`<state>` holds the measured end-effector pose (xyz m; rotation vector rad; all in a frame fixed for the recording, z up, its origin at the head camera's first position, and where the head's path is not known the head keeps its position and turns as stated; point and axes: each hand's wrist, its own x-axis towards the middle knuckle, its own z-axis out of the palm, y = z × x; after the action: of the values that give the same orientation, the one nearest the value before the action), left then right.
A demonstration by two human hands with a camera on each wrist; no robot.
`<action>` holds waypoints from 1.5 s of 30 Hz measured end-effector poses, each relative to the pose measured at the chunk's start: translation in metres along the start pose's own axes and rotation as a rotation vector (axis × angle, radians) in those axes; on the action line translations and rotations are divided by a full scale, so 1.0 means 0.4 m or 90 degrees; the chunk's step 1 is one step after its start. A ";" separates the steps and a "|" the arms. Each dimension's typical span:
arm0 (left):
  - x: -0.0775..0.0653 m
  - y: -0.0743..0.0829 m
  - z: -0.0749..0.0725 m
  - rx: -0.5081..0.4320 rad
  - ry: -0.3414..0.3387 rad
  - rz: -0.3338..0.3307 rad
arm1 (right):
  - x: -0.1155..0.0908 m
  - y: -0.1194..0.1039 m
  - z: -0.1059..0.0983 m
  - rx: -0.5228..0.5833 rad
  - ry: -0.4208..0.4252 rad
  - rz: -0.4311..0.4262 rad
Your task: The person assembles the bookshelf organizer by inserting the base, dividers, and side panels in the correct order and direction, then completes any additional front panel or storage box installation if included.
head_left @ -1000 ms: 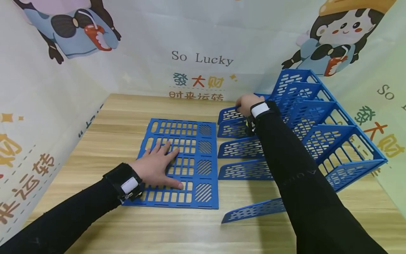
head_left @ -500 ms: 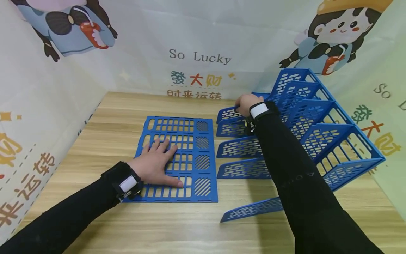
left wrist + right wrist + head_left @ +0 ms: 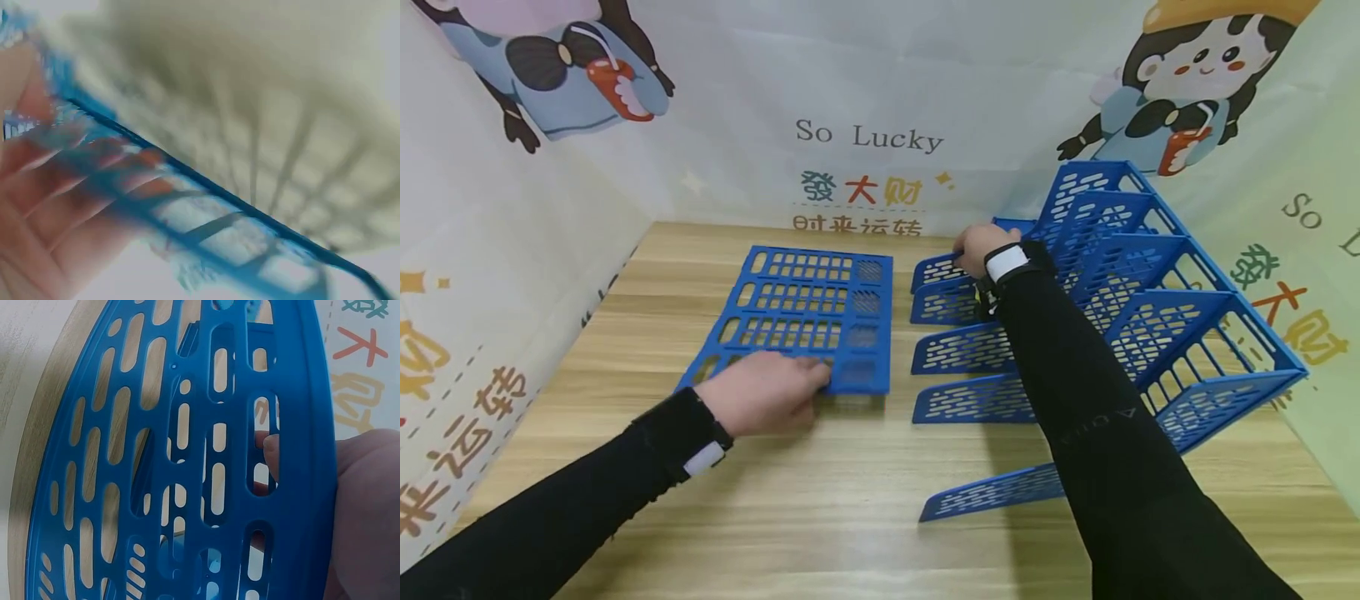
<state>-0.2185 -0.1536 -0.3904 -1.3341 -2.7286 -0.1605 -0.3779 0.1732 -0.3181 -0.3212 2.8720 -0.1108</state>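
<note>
A flat blue grid panel (image 3: 863,319) lies at mid-table in the head view, its near edge raised. My left hand (image 3: 767,393) grips that near edge, with fingers curled. The left wrist view is blurred, showing my fingers (image 3: 81,206) against the panel's bars (image 3: 219,194). To the right stands a blue slotted file rack (image 3: 1206,296), its dividers sticking out leftward. My right hand (image 3: 985,248) pinches the top of the rearmost divider (image 3: 306,456). Through its slots in the right wrist view, my fingertips (image 3: 270,456) show on the other side. My right sleeve hides part of the rack.
Other dividers (image 3: 973,400) jut left in a row, and one stands apart near the front (image 3: 992,493). A printed cloth (image 3: 737,108) rises behind and beside the wooden table (image 3: 760,517). Wood shows in front of the panel.
My left hand lay flat on the panel with spread fingers; now it grips the near edge, which has come up and moved away. My right hand stays at the rear divider.
</note>
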 end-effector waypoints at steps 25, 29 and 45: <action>-0.169 -0.248 -0.380 -0.269 0.456 -0.479 | 0.023 0.007 0.009 -0.006 -0.003 0.003; -0.138 -0.290 -0.339 -0.242 0.233 -0.444 | 0.030 0.011 0.012 -0.012 0.009 -0.001; 0.115 -0.316 0.077 -0.145 0.017 -0.273 | 0.031 0.011 0.025 -0.005 0.023 0.009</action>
<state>-0.3479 -0.1906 -0.4211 -0.7545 -3.0031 -0.5307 -0.3878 0.1741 -0.3310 -0.3023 2.9106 -0.1028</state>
